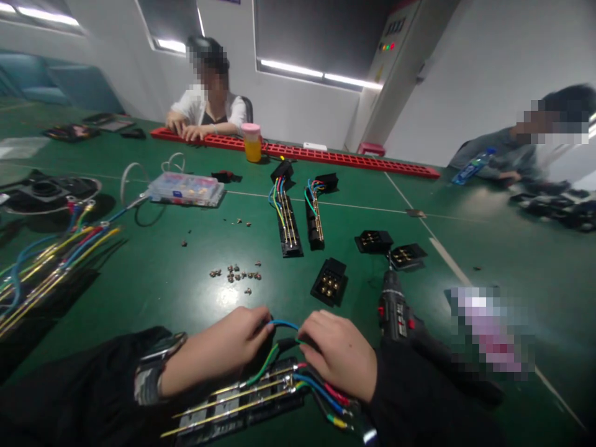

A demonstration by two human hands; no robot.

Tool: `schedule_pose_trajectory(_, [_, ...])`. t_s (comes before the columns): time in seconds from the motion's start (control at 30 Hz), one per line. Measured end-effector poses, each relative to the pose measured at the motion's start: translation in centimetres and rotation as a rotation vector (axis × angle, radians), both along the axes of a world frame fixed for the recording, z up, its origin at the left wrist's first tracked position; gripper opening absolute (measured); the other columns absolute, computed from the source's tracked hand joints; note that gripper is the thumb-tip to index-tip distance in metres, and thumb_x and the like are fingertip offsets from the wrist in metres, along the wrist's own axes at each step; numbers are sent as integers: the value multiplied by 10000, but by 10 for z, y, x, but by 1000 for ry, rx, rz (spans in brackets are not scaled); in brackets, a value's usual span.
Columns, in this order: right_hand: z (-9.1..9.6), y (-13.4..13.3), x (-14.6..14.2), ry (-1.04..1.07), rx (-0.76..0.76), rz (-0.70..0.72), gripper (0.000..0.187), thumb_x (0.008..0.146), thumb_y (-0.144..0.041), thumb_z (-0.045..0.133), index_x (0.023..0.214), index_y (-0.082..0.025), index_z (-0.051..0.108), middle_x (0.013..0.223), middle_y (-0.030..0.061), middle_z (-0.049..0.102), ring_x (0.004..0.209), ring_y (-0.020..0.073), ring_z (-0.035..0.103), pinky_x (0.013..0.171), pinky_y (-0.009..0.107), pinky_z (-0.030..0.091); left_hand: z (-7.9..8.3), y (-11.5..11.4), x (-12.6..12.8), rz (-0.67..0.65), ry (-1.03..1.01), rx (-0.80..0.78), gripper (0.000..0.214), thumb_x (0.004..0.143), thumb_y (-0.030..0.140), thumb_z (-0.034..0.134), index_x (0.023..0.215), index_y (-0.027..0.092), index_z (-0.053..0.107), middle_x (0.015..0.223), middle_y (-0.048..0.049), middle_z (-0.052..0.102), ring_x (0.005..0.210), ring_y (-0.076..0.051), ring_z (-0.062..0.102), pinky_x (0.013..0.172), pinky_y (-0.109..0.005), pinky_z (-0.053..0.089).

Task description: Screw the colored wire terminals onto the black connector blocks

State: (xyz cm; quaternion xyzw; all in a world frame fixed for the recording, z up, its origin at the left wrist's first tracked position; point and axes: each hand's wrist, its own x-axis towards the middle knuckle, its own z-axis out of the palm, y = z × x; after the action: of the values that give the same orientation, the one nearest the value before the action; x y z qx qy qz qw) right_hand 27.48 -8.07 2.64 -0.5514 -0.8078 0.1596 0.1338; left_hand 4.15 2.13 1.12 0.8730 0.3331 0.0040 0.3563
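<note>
Okay, both hands on the blue wire [284,323], left of the drill [395,304]: left hand [246,335] pinching one end of the visible stretch, right hand [342,354] closed on the other, fingertips partly hidden. Rod-lined black strip [242,406] just below the hands, lower left of the drill. Containers: clear plastic case [184,200] far left of and beyond the drill, lid down, small coloured bits [200,194] inside, too blurred to name. Pink-lidded jar [251,128], orange-yellow contents [252,149], beyond the drill to the left. Bottle [475,166] beyond it to the right, contents unclear. Black housing [338,268] near the drill's left side, brass contacts [330,283] inside; two more housings [384,238] by the drill's tip, brass pieces [369,241] in them. Loose screws [237,277] on the surface [153,267], left of the drill.
</note>
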Motion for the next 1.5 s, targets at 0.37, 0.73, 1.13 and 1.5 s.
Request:
schedule_pose_trajectory(0.37, [24, 12, 54, 65, 294, -104, 143, 955, -188, 561, 1021, -195, 687, 969, 65, 707, 924, 216, 636, 854, 375, 516, 23, 14, 1, -334, 309, 402, 248, 938, 358, 583, 837, 172, 713, 662, -99, 683, 532, -232, 626, 507, -318, 387])
schedule_pose_trajectory(0.73, [5, 34, 93, -38, 240, -106, 476, 888, -142, 655, 1352, -243, 624, 1406, 140, 555, 1330, 294, 532, 1109, 520, 487, 10, 21, 56, -713, -208, 467, 230, 1014, 231, 583, 1241, 201, 604, 1137, -88, 649, 1003, -217, 605, 822, -308, 497])
schedule_pose_trajectory(1.13, [7, 30, 87, 26, 240, -111, 388, 830, -183, 705, 1191, -153, 566, 1477, 216, 478, 1435, 349, 419, 1164, 564, 426, 19, 6, 38, -296, 137, 643, 87, 920, 247, 640, 927, 161, 646, 874, -92, 591, 779, -247, 563, 630, -345, 448])
schedule_pose_trajectory(1.5, [5, 32, 87, 32, 203, -44, 618, 851, -175, 681, 1439, -139, 491, 1476, 187, 523, 1406, 307, 479, 1200, 528, 418, -2, 3, 70, -505, -265, 335, 182, 994, 185, 554, 1163, 182, 623, 1148, -103, 668, 993, -222, 642, 827, -317, 522])
